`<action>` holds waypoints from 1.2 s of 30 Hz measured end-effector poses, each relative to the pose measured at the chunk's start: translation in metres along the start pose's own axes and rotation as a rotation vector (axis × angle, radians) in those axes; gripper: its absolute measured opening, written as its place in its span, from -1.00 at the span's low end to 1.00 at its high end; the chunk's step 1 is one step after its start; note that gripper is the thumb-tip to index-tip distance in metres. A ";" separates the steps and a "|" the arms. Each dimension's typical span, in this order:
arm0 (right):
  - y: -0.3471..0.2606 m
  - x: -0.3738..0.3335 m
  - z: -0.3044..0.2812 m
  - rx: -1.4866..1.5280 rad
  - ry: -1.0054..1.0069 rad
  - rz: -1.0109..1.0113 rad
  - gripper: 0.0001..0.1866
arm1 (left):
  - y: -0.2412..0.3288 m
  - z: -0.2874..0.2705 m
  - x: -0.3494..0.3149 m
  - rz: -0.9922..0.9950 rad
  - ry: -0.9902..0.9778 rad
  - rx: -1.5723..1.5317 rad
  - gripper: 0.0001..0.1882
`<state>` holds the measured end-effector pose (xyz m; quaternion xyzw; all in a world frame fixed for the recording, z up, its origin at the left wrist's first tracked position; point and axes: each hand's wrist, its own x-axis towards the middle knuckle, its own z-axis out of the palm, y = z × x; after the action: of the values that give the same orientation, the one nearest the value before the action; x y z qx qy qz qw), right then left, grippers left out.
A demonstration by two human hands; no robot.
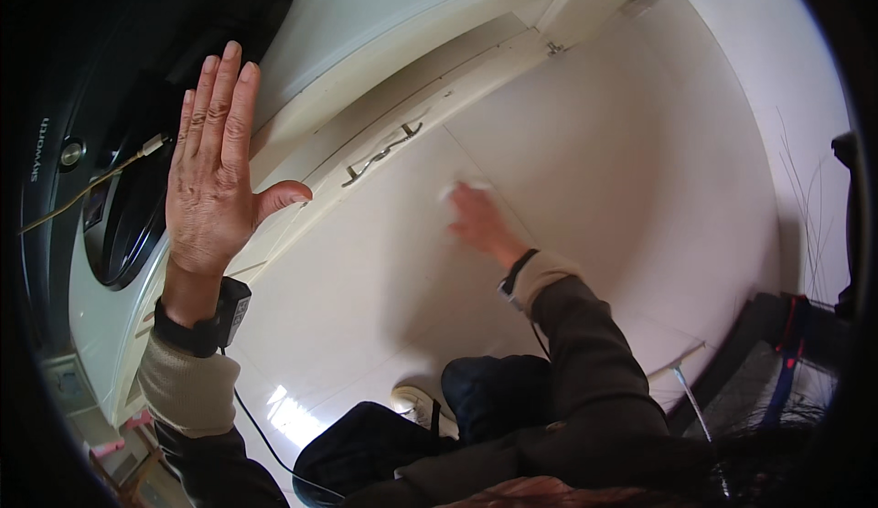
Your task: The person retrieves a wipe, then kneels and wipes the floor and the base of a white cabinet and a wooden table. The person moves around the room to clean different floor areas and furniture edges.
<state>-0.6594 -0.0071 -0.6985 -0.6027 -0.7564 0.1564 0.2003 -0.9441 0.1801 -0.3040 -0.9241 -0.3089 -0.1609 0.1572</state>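
My left hand (212, 165) is spread flat with its thumb out to the side, and nothing is in it. It is over the edge of the white TV cabinet (343, 37), beside the TV's black oval base (265, 5); whether it touches the cabinet I cannot tell. A yellowish cable (96, 181) ends in a plug just left of the fingers. Down at the pale tiled floor (604, 170), my right hand (482, 222) is closed on a small white wipe (448, 193). Motion blurs the fingers, and the hand covers most of the wipe.
A metal drawer handle (382, 155) sticks out from the cabinet front, left of my right hand. The black TV (55, 224) stands at the far left. At lower right are a dark frame (732, 348) and a thin metal rod (692, 403). My shoe (413, 403) is below.
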 end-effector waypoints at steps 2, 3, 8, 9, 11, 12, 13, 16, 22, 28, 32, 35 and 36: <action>0.053 -0.043 -0.033 -0.296 -0.017 0.306 -0.38 | 0.000 0.001 -0.001 -0.001 -0.001 -0.005 0.13; 0.083 -0.064 -0.059 -0.327 -0.176 0.595 -0.51 | -0.001 -0.001 -0.002 -0.026 -0.033 0.006 0.12; 0.127 -0.178 -0.174 -0.656 -0.257 0.640 -0.67 | 0.001 -0.008 0.001 -0.027 -0.075 -0.078 0.16; 0.125 -0.182 -0.201 -0.674 -0.378 0.702 -0.64 | 0.001 -0.008 0.000 -0.017 -0.059 -0.089 0.15; 0.107 -0.179 -0.270 -0.547 -0.223 0.772 -0.64 | 0.000 -0.014 0.002 0.008 -0.061 -0.081 0.13; 0.094 -0.169 -0.306 -0.698 -0.259 0.700 -0.65 | 0.001 -0.016 0.004 0.021 -0.066 -0.072 0.14; 0.081 -0.151 -0.343 -0.612 -0.148 0.747 -0.65 | 0.001 -0.017 0.005 0.030 -0.068 -0.064 0.14; 0.036 -0.097 -0.437 -0.325 0.104 0.981 -0.37 | 0.003 -0.025 0.005 0.037 -0.120 -0.058 0.14; 0.009 -0.036 -0.442 -0.349 -0.001 0.922 -0.25 | 0.004 -0.023 0.004 0.007 -0.149 -0.043 0.15; 0.084 0.021 -0.352 -0.335 -0.210 0.758 -0.22 | 0.003 -0.018 0.000 0.009 -0.086 -0.079 0.13; 0.138 0.047 -0.287 -0.300 -0.231 0.501 -0.31 | 0.014 -0.028 0.018 0.064 0.061 -0.073 0.12; 0.169 0.063 -0.240 -0.294 -0.246 0.364 -0.33 | 0.047 -0.024 0.055 -0.090 0.128 -0.124 0.02; 0.177 0.072 -0.226 -0.299 -0.236 0.329 -0.32 | 0.057 -0.019 0.076 -0.085 0.100 -0.152 0.00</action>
<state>-0.4123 0.1016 -0.5784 -0.7181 -0.6812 0.1425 -0.0093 -0.8546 0.1689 -0.2681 -0.9102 -0.3266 -0.2364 0.0951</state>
